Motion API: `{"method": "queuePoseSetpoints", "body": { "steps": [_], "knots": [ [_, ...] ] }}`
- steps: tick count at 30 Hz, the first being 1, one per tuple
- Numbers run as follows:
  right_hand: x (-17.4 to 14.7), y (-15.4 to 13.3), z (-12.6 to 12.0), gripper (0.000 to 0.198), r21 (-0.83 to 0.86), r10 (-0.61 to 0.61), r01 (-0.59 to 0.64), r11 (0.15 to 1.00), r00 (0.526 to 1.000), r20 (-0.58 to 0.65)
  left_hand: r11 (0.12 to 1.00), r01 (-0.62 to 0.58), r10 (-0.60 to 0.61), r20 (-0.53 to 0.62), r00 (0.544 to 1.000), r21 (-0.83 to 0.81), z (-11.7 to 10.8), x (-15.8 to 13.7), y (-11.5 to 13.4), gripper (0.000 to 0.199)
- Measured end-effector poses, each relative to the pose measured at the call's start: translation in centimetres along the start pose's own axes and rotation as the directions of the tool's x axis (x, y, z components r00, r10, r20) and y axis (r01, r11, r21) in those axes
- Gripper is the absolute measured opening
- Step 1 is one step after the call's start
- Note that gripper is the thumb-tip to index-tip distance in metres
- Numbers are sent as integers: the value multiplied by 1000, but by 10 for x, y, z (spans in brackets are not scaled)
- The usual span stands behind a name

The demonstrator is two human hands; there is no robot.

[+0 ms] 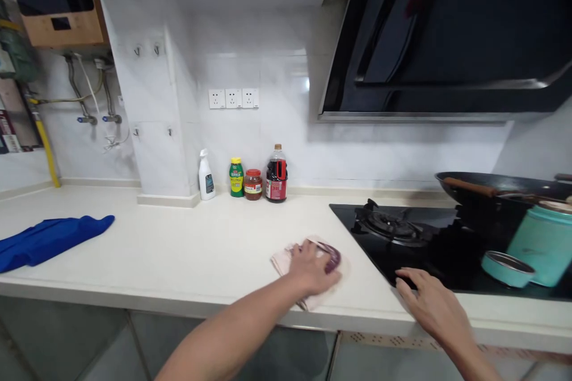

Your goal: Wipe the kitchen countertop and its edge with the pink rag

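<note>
Pink cloth (280, 261) under left fingers (308, 249) — red-labelled bottle (276, 175) behind, lettering (276, 189) illegible

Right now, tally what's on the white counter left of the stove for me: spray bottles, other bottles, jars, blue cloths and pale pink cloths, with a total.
Spray bottle: 1
Other bottles: 2, green bottle and dark bottle
Jar: 1
Blue cloth: 1
Pale pink cloth: 1, under the left hand
Total: 6
</note>
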State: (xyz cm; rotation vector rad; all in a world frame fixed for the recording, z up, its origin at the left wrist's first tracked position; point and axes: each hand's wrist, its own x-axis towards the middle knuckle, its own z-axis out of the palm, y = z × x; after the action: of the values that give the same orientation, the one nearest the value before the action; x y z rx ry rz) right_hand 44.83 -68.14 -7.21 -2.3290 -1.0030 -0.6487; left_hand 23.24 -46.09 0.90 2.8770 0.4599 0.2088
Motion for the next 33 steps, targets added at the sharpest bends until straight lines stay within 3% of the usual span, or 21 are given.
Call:
{"method": "queuePoseSetpoints", "body": {
  "steps": [3,6,9,12,15,18,22,25,28,31,33],
  "knots": [
    [0,4,3,53,1,-28,28,1000,1000,-9,973,-223,226,57,972,-64,15,-13,36,77],
    [-1,10,6,53,6,-58,58,998,998,-12,930,-359,361,21,932,-76,23,-30,45,71],
    [-1,13,7,53,12,-70,70,997,997,-9,911,-411,409,-60,910,-18,24,-48,30,62],
    [-2,13,7,52,20,-83,83,996,997,-9,899,-438,437,-144,888,29,23,-70,-2,58],
    [-4,11,6,51,17,-76,76,997,997,-22,932,-361,354,-193,915,-4,15,-98,-40,66],
    [-2,12,2,49,16,-47,47,999,999,-10,979,-189,169,-207,963,-79,-3,-123,-74,79],
    [-1,-1,-1,48,65,15,-16,998,1000,3,973,-30,-12,-179,984,-229,-31,-133,-102,48],
    [-9,-54,-6,47,229,-35,44,973,998,-45,945,-19,-37,-163,986,-327,-43,-125,-106,30],
    [-19,-146,-18,43,406,-282,296,865,955,-96,922,-25,-52,-187,981,-387,-48,-115,-103,32],
    [-19,-239,-30,42,413,-595,561,718,802,-55,890,-23,-96,-237,967,-455,-52,-117,-108,42],
    [-14,-283,-30,50,426,-712,625,654,699,69,878,-3,-147,-275,950,-480,-59,-128,-122,47]
  ]
}}
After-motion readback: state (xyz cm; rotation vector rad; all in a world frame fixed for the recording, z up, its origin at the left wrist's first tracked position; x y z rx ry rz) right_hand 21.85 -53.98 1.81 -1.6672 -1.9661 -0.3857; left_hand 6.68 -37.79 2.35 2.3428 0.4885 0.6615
